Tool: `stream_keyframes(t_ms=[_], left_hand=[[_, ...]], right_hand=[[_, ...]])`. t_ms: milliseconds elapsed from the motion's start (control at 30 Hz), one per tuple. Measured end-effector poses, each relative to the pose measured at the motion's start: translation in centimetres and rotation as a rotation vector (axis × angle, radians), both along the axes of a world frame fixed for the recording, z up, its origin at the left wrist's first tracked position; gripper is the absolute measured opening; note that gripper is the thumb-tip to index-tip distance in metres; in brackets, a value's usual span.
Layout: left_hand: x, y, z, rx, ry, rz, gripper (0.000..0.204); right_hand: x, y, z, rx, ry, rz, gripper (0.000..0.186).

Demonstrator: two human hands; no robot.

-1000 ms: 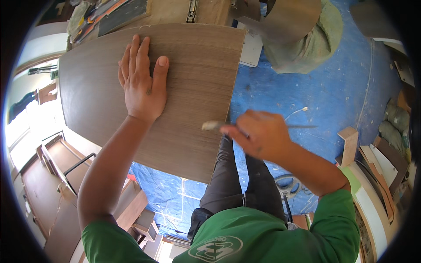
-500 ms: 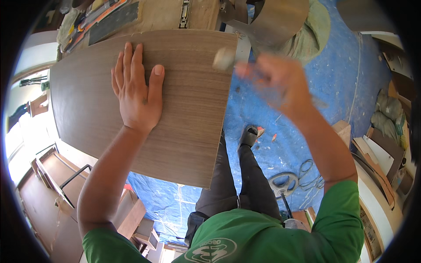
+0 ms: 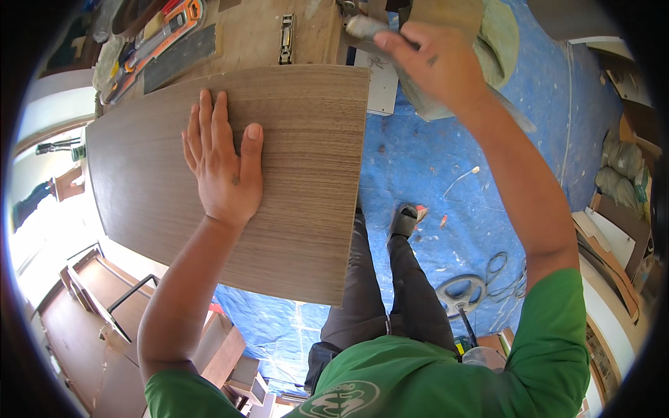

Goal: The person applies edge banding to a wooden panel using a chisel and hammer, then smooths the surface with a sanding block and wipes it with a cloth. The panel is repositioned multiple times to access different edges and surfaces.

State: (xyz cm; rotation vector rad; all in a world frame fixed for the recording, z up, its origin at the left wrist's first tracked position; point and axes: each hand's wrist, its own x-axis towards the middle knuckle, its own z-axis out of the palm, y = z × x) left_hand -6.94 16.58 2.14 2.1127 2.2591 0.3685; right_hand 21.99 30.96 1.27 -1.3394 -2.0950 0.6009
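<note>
Board [image 3: 300,181]: brown wood-grain, it lay before the person, far edge at the bench [image 3: 244,43].
Left hand [image 3: 226,174]: rested flat on it, fingers extended, grasping nothing.
Right hand [image 3: 439,66]: clenched round a pale-tipped tool [image 3: 364,28] near the board's far right corner.
Blue sheeting [image 3: 411,150]: lay underfoot.

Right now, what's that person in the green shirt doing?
The person's left hand lies flat on a brown wood-grain panel. Their right hand grips a long tool, blurred, with a pale end, near the panel's far right corner. Blue sheeting covers the floor beside the panel.
</note>
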Motion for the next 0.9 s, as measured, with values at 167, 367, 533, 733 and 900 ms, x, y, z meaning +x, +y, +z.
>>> stream_keyframes(t_ms=[167, 367, 533, 733, 900], left_hand=[[-0.4, -0.5, -0.1, -0.013, 0.005, 0.008, 0.061], [-0.4, -0.3, 0.0, -0.041, -0.037, -0.002, 0.070], [-0.4, -0.2, -0.1, -0.039, -0.044, -0.007, 0.069], [-0.3, -0.4, 0.0, -0.024, 0.010, -0.005, 0.060], [-0.2, -0.4, 0.4, -0.017, 0.050, -0.036, 0.058]], right_hand=[[0.1, -1.2, 1.2, -0.337, 0.323, -0.054, 0.038], [-0.3, -2.3, -0.5, -0.793, 0.753, 0.123, 0.022], [-1.0, -2.7, -2.6, -0.680, 0.820, 0.124, 0.019], [-0.2, -4.9, -0.9, -0.636, 0.720, 0.099, 0.021], [4.4, -6.9, -3.8, -0.825, 0.714, -0.161, 0.018]])
